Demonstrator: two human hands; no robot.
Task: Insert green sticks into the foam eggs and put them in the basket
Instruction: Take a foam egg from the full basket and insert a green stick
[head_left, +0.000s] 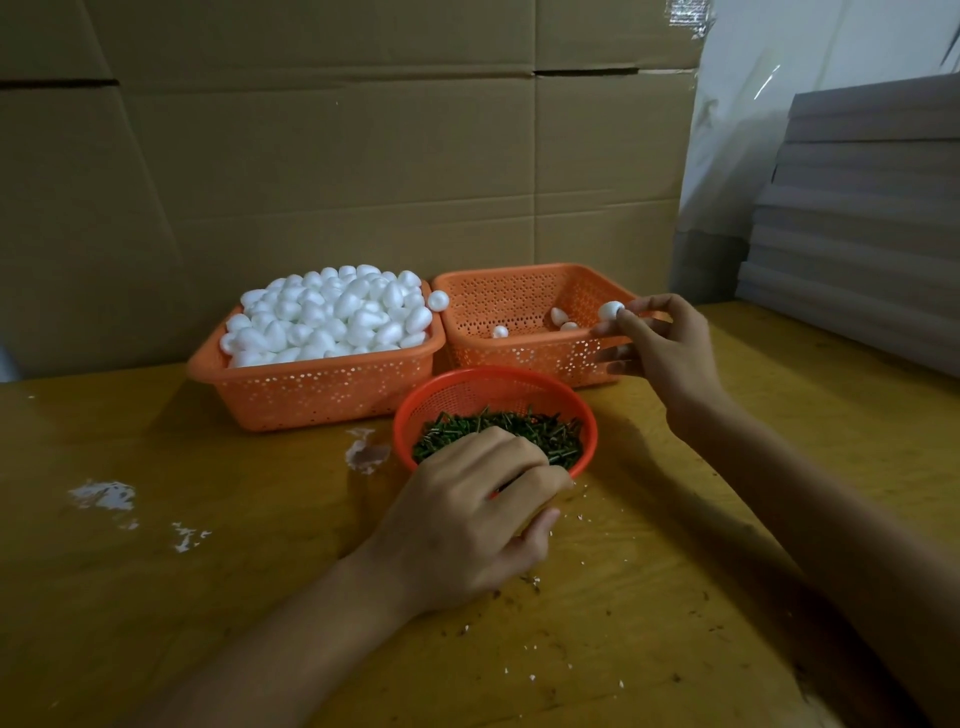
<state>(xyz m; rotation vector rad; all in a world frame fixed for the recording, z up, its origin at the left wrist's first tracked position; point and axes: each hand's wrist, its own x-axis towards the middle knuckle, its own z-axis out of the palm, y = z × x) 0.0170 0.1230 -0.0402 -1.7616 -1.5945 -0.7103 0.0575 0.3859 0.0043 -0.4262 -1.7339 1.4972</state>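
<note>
My right hand (660, 348) pinches a white foam egg (611, 310) at its fingertips, just over the near right rim of the right orange basket (519, 291). Three foam eggs (560, 316) lie inside that basket. My left hand (478, 514) reaches with curled fingers into the round red bowl (587, 431) of green sticks (540, 434); what the fingers hold is hidden. The left orange basket (311, 389) is heaped with white foam eggs (332, 317).
The wooden table (208, 545) carries white foam crumbs and dark specks near the bowl. A cardboard wall (337, 156) stands behind the baskets. Stacked grey sheets (857, 234) lie at the right, with plastic film beside them.
</note>
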